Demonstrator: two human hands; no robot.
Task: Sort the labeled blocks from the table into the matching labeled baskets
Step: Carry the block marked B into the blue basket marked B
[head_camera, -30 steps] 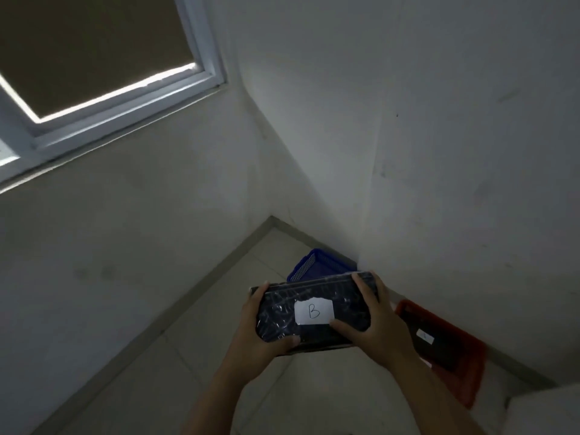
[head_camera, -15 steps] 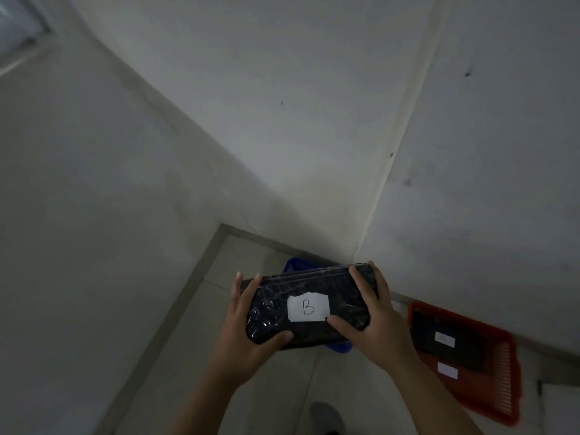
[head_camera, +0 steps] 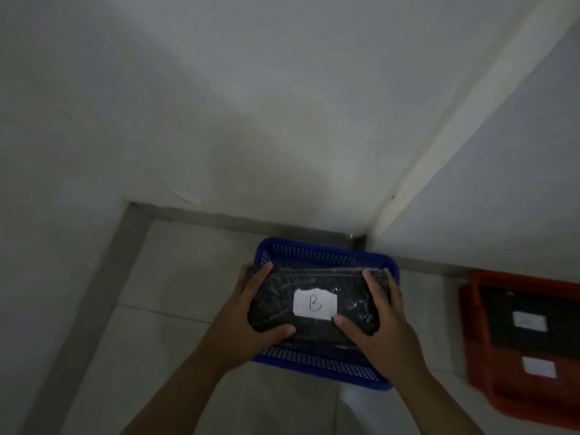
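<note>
A black plastic-wrapped block with a white label reading "B" is held between both hands, directly over the blue basket on the floor in the corner. My left hand grips the block's left end, and my right hand grips its right end. Whether the block touches the basket's bottom is hidden. To the right lies a red basket holding a black block with a white label; a second white label sits on the basket's near side.
Two white walls meet in a corner just behind the blue basket. Pale floor tiles spread to the left and front. A grey skirting strip runs along the left wall.
The view has tilted down toward the floor corner. Both hands have lowered the B block over the blue basket, which now shows fully. The red basket has shifted to the right edge.
</note>
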